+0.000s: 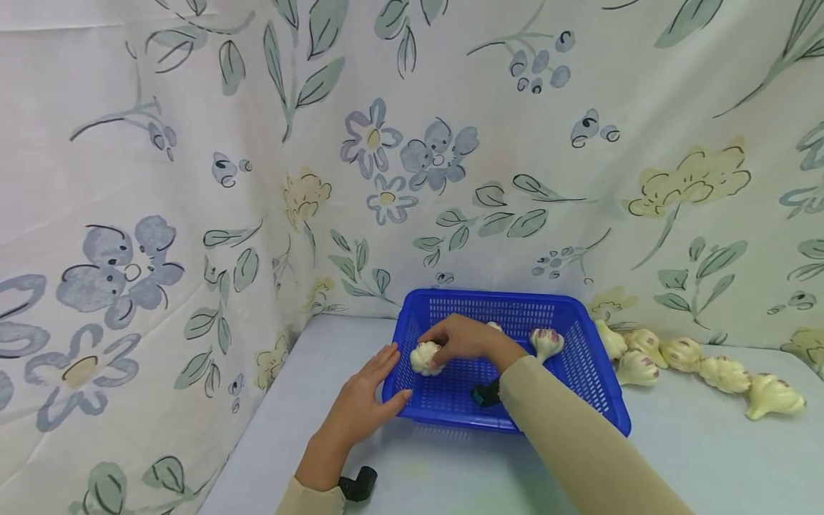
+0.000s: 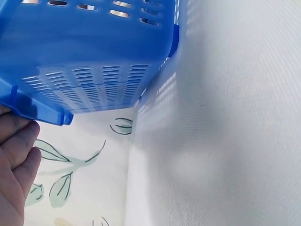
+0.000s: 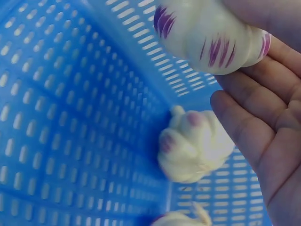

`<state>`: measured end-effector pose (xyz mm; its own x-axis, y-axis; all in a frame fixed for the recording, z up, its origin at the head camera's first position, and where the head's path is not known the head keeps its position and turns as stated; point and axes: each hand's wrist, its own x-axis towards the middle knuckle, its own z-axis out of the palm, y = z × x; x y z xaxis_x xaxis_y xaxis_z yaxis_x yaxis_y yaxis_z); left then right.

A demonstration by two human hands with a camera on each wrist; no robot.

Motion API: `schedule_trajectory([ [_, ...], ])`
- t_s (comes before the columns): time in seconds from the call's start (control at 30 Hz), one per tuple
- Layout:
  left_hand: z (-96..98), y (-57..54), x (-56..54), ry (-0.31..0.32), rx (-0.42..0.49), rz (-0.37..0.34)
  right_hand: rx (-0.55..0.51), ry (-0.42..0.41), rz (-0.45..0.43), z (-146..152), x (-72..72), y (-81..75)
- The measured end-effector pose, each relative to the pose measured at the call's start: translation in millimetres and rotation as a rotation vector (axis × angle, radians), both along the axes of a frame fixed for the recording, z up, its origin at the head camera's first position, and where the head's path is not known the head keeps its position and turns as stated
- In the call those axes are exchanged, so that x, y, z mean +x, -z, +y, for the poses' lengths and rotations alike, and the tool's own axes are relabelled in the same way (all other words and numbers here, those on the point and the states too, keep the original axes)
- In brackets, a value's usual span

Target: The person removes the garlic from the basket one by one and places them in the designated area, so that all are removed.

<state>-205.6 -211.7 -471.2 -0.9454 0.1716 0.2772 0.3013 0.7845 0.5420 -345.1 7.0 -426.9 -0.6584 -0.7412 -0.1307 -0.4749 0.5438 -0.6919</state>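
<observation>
My right hand (image 1: 466, 337) reaches into the blue plastic basket (image 1: 450, 416) and holds a garlic bulb (image 1: 425, 359) near the left wall. In the right wrist view this purple-streaked garlic bulb (image 3: 216, 40) lies between thumb and fingers. Below it, another garlic bulb (image 3: 195, 148) rests in the basket, with part of a further bulb (image 3: 176, 220) at the bottom edge. The head view shows a garlic bulb (image 1: 546, 343) at the basket's right side. My left hand (image 1: 360, 408) is at the left rim, fingers extended; its fingertips also show beside the rim in the left wrist view.
Several garlic bulbs (image 1: 682, 355) lie on the white table (image 1: 708, 458) to the right of the basket. Behind the table hangs a floral cloth (image 1: 489, 250), which also runs along the left side. Small black devices (image 1: 360, 483) are worn at the wrists.
</observation>
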Motion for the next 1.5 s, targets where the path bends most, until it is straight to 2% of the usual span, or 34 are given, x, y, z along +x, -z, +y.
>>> schedule_trajectory([
  [0.3, 5.3, -0.8, -2.2, 0.009, -0.008, -0.012, -0.123, 0.056, -0.035, 12.6, 3.8, -21.5],
  [0.5, 8.1, -2.8, -2.4, 0.014, -0.007, -0.014, -0.189, 0.122, 0.004, 30.9, 13.9, -43.1],
  [0.77, 8.6, -3.1, -3.5, 0.012, -0.003, 0.001, -0.247, 0.235, 0.06, 77.2, 33.4, -69.9],
  [1.0, 7.1, -1.2, -4.5, 0.022, 0.006, 0.017, -0.24, 0.385, 0.177, 134.1, 53.0, -79.5],
  [1.13, 6.4, -1.0, -4.5, 0.016, 0.013, 0.016, -0.229, 0.497, 0.246, 176.3, 68.3, -81.3],
  [1.23, 5.5, -0.7, -4.2, 0.013, 0.018, 0.023, -0.208, 0.612, 0.287, 207.4, 78.1, -76.7],
  [1.37, 4.1, 0.6, -3.7, 0.011, 0.028, 0.02, -0.207, 0.787, 0.3, 242.7, 87.1, -63.5],
  [1.5, 3.5, 0.0, -2.6, 0.008, 0.041, 0.003, -0.241, 0.926, 0.273, 271.3, 93.5, -45.9],
])
